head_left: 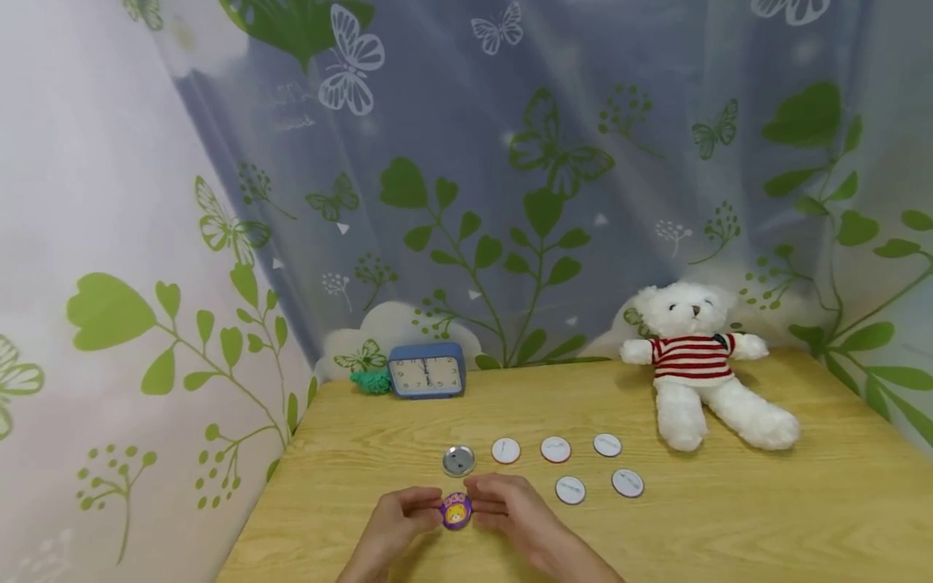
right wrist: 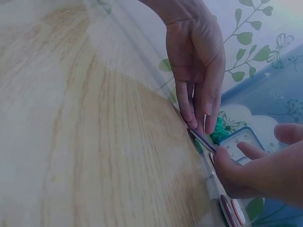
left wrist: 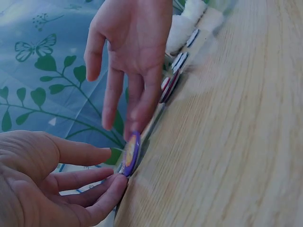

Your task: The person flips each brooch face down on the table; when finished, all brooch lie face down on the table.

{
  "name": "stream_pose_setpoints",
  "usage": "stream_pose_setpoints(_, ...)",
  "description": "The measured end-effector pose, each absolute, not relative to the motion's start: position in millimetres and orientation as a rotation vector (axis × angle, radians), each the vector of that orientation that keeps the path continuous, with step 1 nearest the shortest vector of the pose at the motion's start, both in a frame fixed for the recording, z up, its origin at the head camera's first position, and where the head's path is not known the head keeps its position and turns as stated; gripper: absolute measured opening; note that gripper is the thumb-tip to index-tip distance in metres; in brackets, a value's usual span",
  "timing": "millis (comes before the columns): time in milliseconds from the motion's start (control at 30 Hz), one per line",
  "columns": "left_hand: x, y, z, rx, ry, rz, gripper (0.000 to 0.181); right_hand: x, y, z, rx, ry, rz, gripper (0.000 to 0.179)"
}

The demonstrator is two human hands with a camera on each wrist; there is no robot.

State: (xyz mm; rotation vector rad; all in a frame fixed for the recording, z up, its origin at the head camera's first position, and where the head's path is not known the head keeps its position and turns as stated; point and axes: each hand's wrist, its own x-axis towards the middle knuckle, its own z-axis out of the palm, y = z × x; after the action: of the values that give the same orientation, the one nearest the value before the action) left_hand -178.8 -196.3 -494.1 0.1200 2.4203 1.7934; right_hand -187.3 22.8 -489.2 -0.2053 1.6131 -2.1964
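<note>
A round purple button badge (head_left: 456,512) with a yellow animal face lies picture side up between both hands, close over the wooden table. On its left edge are the extended fingertips of my left hand (head_left: 398,522), the fingers lightly bent and spread apart. Opposite, my right hand (head_left: 519,518) touches the other edge with fingers stretched out. From the left wrist, the badge (left wrist: 132,153) appears edge-on, fingertips at both ends. Just beyond it, a badge with a silver back (head_left: 458,461) lies face down.
Several white-backed badges (head_left: 556,449) lie face down to the right of the silver one. Behind stand a blue alarm clock (head_left: 427,371) and a green bumpy object (head_left: 372,381). A white teddy bear (head_left: 692,356) in a striped shirt sits at the back right, against the patterned curtain.
</note>
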Motion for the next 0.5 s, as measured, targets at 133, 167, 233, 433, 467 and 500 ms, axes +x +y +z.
stream_pose_setpoints(133, -179.9, -194.7, -492.0, 0.108, 2.424, 1.756, 0.042, -188.4, 23.1, -489.1, -0.216, 1.573, -2.247, 0.045)
stream_pose_setpoints(167, -180.2, -194.3, -491.7, 0.105, 2.424, 1.746, 0.043, -188.2, 23.0, -489.4, -0.221, 1.564, -2.252, 0.044)
stream_pose_setpoints(233, -179.6, -192.4, -490.8, 0.111, 2.432, 1.727, 0.045, -186.8, 21.9, -489.4, -0.226, 1.550, -2.265, 0.042)
stream_pose_setpoints(433, -177.4, -186.3, -489.5, 0.156, 2.471, 1.668, 0.046, -182.5, 16.8, -487.3, -0.216, 1.505, -2.293, 0.041)
stream_pose_setpoints(467, -177.4, -185.8, -489.7, 0.164, 2.484, 1.652, 0.046, -182.2, 16.1, -487.1, -0.209, 1.492, -2.299, 0.041)
stream_pose_setpoints(500, -177.3, -185.2, -490.2, 0.168, 2.496, 1.633, 0.046, -182.1, 15.6, -486.9, -0.201, 1.482, -2.305, 0.040)
